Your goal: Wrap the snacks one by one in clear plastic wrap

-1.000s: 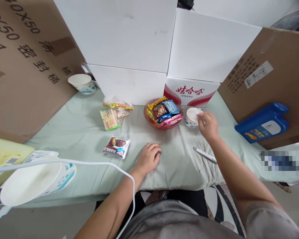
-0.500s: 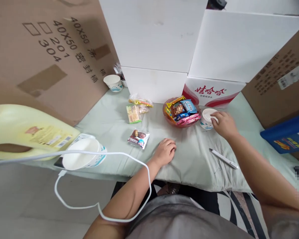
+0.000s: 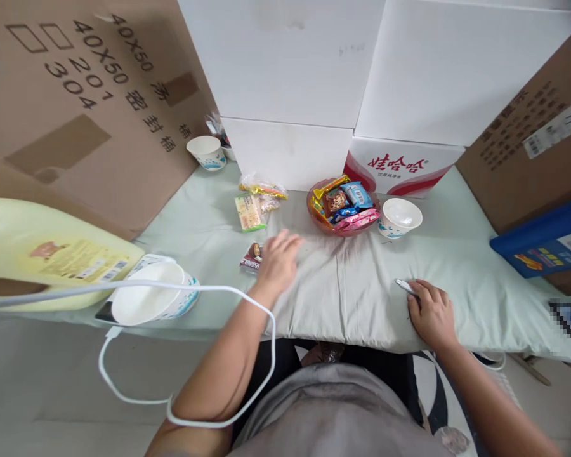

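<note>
A pale green cloth (image 3: 361, 298) covers the work surface, walled in by cardboard and white boxes. Nearest, the right hand (image 3: 431, 314) lies palm down over a white pen (image 3: 403, 285), fingers curled on it; only the pen's tip shows, and whether it is gripped cannot be told. To the left, the left hand (image 3: 276, 261) hovers with fingers spread, holding nothing, over a snack packet (image 3: 250, 257). Farther off stand a bowl of sweets (image 3: 342, 206) and, just right of it, a paper cup (image 3: 400, 217).
</note>
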The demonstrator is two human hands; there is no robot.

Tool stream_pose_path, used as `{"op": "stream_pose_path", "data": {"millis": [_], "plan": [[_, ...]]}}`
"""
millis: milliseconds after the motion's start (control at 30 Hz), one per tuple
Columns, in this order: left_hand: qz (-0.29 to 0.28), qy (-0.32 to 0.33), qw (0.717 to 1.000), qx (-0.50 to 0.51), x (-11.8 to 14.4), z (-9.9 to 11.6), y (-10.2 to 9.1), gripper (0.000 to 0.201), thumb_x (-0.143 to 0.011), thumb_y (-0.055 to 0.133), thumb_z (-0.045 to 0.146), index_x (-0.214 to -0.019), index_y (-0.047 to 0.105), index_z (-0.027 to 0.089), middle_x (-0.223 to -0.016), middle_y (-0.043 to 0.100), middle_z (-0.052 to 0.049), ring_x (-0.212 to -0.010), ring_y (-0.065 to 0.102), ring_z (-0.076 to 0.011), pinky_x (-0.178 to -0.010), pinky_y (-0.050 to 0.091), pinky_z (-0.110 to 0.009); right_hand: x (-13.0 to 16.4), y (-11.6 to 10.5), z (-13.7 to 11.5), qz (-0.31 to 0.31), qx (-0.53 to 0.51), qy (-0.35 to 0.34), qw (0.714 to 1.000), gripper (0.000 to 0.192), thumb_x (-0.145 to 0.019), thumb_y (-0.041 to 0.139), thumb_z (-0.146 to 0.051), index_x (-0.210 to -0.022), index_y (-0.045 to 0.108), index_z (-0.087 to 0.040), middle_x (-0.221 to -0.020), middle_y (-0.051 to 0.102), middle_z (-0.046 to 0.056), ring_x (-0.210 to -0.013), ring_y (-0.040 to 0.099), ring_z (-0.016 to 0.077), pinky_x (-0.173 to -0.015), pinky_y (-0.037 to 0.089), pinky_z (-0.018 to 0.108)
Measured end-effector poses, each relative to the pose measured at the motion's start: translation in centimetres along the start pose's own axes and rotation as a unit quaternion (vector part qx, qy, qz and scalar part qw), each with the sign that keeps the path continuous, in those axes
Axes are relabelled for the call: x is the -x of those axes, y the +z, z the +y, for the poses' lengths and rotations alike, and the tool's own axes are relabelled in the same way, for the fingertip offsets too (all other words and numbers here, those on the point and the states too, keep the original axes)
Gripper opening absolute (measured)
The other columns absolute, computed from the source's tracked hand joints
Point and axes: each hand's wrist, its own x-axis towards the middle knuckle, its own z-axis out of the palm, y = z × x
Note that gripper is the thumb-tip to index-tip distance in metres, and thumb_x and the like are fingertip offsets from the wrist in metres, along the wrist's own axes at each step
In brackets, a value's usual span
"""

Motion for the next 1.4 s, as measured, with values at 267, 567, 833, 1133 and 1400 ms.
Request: {"op": "stream_pose_path", "data": {"millis": [267, 567, 833, 1133, 1400], "plan": [[-0.229, -0.103, 0.964, -0.085, 0.9, -4.6, -4.5, 0.038, -0.074, 0.057, 0.019, -0.111, 0.066, 0.022, -0.113, 0.068, -0.008, -0.117, 0.052, -0.0309, -0.097, 0.044, -0.044, -0.1, 0.3, 0.3, 0.019, -0.010, 0.004, 1.000, 0.031, -0.093, 0.046, -0.032, -0.116, 0.062, -0.019, -0.120, 0.062, 0.011, -0.105, 0.053, 0.0288, -0.084, 0.044, 0.042], [0.194, 0.039, 0.978, 0.061, 1.4, 8.7, 3.3, 0.026, -0.079, 0.069, 0.030, -0.095, 0.052, 0.019, -0.104, 0.056, -0.011, -0.108, 0.051, -0.0289, -0.093, 0.043, -0.046, 0.1, 0.5, 0.5, 0.022, -0.028, 0.008, 0.999, 0.029, -0.093, 0.047, -0.031, -0.113, 0.063, -0.019, -0.118, 0.063, 0.010, -0.104, 0.053, 0.0282, -0.085, 0.043, 0.042], [0.153, 0.064, 0.982, 0.088, 5.9, 9.0, 4.9, 0.024, -0.079, 0.066, 0.025, -0.098, 0.052, 0.020, -0.107, 0.059, -0.010, -0.114, 0.052, -0.0294, -0.096, 0.039, -0.046, -1.1, -1.0, -1.9, 0.028, -0.124, 0.026, 0.991, 0.028, -0.095, 0.042, -0.027, -0.112, 0.062, -0.019, -0.097, 0.068, 0.010, -0.091, 0.060, 0.0259, -0.081, 0.049, 0.041], [0.181, 0.071, 0.977, 0.086, 7.3, 8.4, 4.9, 0.058, -0.071, 0.069, 0.065, -0.101, 0.050, 0.019, -0.107, 0.061, -0.013, -0.098, 0.060, -0.0278, -0.089, 0.041, -0.044, -4.1, -5.7, -13.7, -0.177, -0.129, -0.134, 0.966, 0.028, -0.096, 0.047, -0.026, -0.121, 0.061, -0.023, -0.092, 0.066, 0.006, -0.079, 0.064, 0.0185, -0.070, 0.046, 0.028], [0.141, 0.024, 0.977, 0.157, 7.2, 7.1, 5.0, 0.033, -0.088, 0.060, 0.035, -0.116, 0.056, 0.019, -0.115, 0.057, -0.013, -0.104, 0.057, -0.0256, -0.089, 0.049, -0.041, -3.0, -4.7, -6.6, -0.198, 0.002, 0.004, 0.980, 0.030, -0.095, 0.046, -0.027, -0.119, 0.064, -0.024, -0.096, 0.067, 0.007, -0.081, 0.063, 0.0191, -0.069, 0.043, 0.028]]}}
